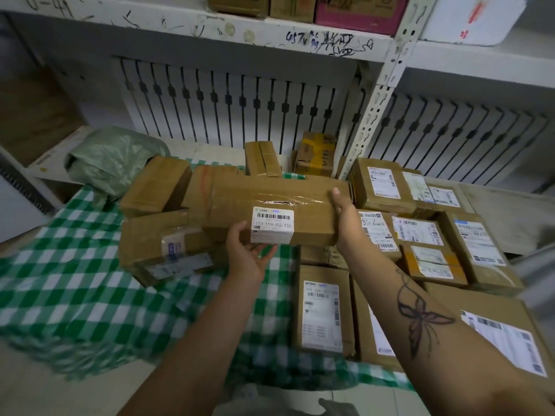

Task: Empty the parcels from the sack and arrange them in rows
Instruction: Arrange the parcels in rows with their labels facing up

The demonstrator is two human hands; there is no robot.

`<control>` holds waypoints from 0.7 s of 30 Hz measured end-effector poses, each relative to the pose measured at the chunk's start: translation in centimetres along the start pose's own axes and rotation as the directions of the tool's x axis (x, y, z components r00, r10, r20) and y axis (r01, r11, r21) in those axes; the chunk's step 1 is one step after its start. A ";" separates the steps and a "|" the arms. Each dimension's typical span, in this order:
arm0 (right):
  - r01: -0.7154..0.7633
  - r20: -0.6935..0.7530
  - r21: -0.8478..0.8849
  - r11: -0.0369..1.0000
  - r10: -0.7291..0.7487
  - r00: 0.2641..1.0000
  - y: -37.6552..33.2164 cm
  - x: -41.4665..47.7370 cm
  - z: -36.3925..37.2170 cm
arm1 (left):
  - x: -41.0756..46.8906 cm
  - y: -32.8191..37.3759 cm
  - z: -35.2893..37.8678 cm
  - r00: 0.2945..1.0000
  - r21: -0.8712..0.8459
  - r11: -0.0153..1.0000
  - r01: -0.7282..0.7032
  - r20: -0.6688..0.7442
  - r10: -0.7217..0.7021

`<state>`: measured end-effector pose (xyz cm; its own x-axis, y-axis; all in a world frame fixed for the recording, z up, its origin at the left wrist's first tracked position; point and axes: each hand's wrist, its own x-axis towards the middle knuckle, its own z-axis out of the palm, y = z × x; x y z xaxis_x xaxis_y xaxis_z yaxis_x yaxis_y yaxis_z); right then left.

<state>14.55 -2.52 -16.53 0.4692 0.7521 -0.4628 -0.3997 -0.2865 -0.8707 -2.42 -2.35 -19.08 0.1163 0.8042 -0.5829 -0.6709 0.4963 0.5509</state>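
So, nearest me the left hand point(244, 256) is cupped under the front lower edge of a long parcel point(270, 199), fingers curled beneath it right by the white label point(271, 225). The right hand point(345, 217) grips the right end, thumb up on the top face, other fingers hidden behind. The parcel sits above the loose heap point(168, 235) of unsorted boxes; can't tell if it's touching them.

Imo it's stiff taped cardboard and probably not too heavy. The glossy tape across the top looks slick though, so a hold on bare card towards each end seems safest. A box that long would likely tip if grabbed at one end only.

To the right, the sorted rows point(420, 235) lie label-up, packed edge to edge by the green checked cloth point(75, 280). Further back on the left is the green sack point(114, 163), slumped and crumpled, and I can't see whether anything's left inside. Above it all a shelf point(210, 25) carries more boxes point(291, 7).
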 end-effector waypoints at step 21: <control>-0.048 0.079 -0.047 0.998 0.051 0.996 5.9 -7.4 -3.1 | -4.9 -1.2 -9.6 0.922 0.175 0.942 -0.287 -0.215 0.321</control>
<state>11.16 -11.64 -18.78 0.3843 0.7809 -0.4924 -0.3845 -0.3496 -0.8544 -9.19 -9.97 -22.60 -0.2660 0.8308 -0.4889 -0.5369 0.2936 0.7909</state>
